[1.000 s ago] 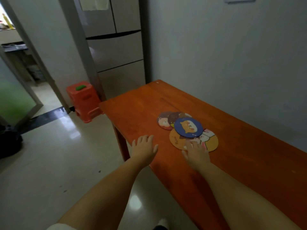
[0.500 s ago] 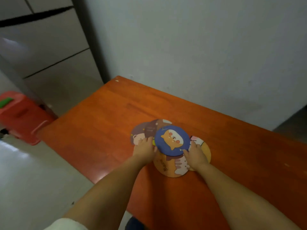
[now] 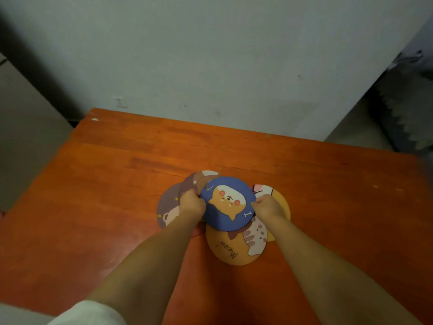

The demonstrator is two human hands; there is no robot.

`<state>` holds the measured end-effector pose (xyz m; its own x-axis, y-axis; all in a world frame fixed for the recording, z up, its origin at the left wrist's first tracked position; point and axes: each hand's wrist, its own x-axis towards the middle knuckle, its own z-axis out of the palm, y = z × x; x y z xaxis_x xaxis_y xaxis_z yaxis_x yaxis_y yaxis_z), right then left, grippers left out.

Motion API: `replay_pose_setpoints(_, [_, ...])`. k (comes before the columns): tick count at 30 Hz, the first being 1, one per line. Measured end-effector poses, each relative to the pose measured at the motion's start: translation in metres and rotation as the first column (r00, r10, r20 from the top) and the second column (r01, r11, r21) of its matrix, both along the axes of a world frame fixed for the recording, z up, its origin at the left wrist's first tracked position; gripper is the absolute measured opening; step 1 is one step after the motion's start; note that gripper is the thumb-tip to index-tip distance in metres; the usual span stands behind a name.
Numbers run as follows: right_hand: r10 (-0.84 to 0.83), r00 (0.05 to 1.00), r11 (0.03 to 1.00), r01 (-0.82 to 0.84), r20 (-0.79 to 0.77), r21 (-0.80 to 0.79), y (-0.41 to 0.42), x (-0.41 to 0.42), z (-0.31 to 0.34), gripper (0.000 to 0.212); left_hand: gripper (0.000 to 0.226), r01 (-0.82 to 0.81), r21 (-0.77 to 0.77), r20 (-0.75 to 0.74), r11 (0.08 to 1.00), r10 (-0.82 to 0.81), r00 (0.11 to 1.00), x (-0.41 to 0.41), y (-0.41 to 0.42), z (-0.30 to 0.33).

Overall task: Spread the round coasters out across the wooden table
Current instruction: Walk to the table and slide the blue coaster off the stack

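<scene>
The coasters lie in one overlapping cluster near the middle of the orange-brown wooden tabletop (image 3: 98, 184), which butts against a pale wall (image 3: 210, 55).

The blue coaster (image 3: 228, 204), printed with a cartoon dog face and a small bone, sits on top of the cluster. The left hand (image 3: 192, 204) grips its left edge and the right hand (image 3: 267, 206) grips its right edge. On both hands the fingers are closed onto the rim of the blue coaster; whether the coaster is lifted clear of those beneath it cannot be told.

Beneath it, toward the person, lies the orange coaster (image 3: 234, 249) lettered "Meow", with a pale striped cat figure. To the left, partly covered by the left forearm, lies the grey-purple coaster (image 3: 167, 207) with a bear face. A brown coaster (image 3: 198, 178) shows at the far edge of the cluster. A yellow-orange coaster (image 3: 280, 200) with a white figure protrudes under the right hand.

A white sleeve (image 3: 86, 313) shows at the lower left.
</scene>
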<state>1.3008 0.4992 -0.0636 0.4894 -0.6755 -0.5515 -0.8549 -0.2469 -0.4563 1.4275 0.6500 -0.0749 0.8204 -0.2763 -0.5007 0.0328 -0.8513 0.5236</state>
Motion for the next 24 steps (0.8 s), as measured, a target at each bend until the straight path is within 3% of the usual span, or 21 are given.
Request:
replay_pose_setpoints(2, [-0.005,0.999,1.000,0.005,0.040,0.009,0.000,-0.001,0.004,0.033,0.040,-0.050,-0.024,-0.003,0.998,0.050,0.999,0.000,0.004,0.001])
replay_pose_setpoints(5, [0.015,0.989,0.999,-0.022,0.147,0.046,0.006,0.004,0.013,0.010,0.042,-0.121,-0.089,-0.019,0.989,0.120,0.993,-0.005,0.015,0.009])
replay_pose_setpoints(8, [0.085,0.972,0.994,-0.098,0.217,0.048,0.022,0.016,0.022,0.005,0.042,-0.217,-0.153,-0.008,0.964,0.218,0.976,-0.010,0.042,0.024])
replay_pose_setpoints(12, [0.194,0.946,0.974,-0.216,0.261,0.061,0.070,0.038,0.032,0.010,0.038,-0.335,-0.217,0.021,0.917,0.348,0.937,-0.007,0.106,0.043])
replay_pose_setpoints(16, [0.265,0.925,0.948,-0.301,0.272,0.102,0.136,0.060,0.030,0.014,0.038,-0.422,-0.176,0.065,0.889,0.438,0.896,0.004,0.178,0.046])
replay_pose_setpoints(21, [0.315,0.911,0.930,-0.352,0.267,0.105,0.222,0.090,0.027,0.011,0.038,-0.489,-0.144,0.095,0.860,0.504,0.858,0.023,0.261,0.039])
replay_pose_setpoints(24, [0.321,0.909,0.936,-0.347,0.266,0.055,0.264,0.106,0.022,0.022,0.042,-0.479,-0.115,0.097,0.870,0.490,0.866,0.043,0.300,0.032])
